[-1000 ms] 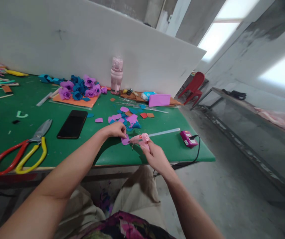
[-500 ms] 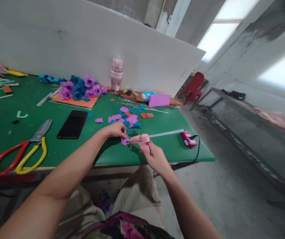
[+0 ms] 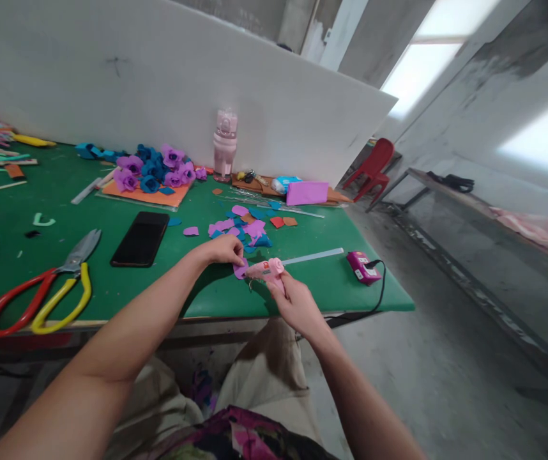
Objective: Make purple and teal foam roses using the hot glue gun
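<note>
My left hand (image 3: 227,250) pinches a small purple petal (image 3: 240,269) by its upper edge, just above the green table (image 3: 197,287). In my right hand (image 3: 297,303) is a pink hot glue gun (image 3: 267,271), held by its handle with the nozzle pointing left at the petal. Whether the nozzle touches the petal I cannot tell. A clear glue stick (image 3: 313,256) juts out of the gun's back toward the right. Just beyond my hands lies a loose pile of purple, blue and brown petals (image 3: 255,229).
Left of my arm lie a black phone (image 3: 140,239) and red-and-yellow-handled scissors (image 3: 66,275). Purple and blue paper flowers (image 3: 152,169) rest on an orange sheet. A pink bottle (image 3: 225,147) stands by the white board (image 3: 159,83). A magenta box (image 3: 364,268) with a black cable sits at right.
The glue gun has shifted slightly left, and its glue stick now ends farther from the magenta box. My left hand keeps the petal in nearly the same place.
</note>
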Motion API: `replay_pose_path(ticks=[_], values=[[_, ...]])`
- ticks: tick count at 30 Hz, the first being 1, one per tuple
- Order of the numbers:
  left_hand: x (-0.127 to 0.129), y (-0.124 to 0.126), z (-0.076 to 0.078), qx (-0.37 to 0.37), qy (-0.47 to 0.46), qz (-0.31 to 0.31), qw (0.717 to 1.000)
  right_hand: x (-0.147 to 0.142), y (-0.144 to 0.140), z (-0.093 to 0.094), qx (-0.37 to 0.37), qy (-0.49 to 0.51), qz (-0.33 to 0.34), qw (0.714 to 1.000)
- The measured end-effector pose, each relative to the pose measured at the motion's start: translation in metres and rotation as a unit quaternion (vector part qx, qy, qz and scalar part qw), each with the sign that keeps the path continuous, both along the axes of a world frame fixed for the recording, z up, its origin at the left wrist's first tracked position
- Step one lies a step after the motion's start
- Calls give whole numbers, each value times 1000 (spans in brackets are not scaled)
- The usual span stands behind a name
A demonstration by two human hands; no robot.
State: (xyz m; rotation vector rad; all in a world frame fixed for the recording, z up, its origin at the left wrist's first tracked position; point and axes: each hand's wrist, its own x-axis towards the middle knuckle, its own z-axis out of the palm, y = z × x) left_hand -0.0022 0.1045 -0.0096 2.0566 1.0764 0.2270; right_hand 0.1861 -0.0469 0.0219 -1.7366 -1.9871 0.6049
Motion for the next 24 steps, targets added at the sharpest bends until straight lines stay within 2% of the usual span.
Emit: replay_pose_path(ticks=[11,24], values=[[-2,3,-6,6,-24,-7,1000,-1,1,2,10,0,3,1000],[-1,7,-9,-10,-6,-15,1000,5,1,4,18,-22,-14,999]])
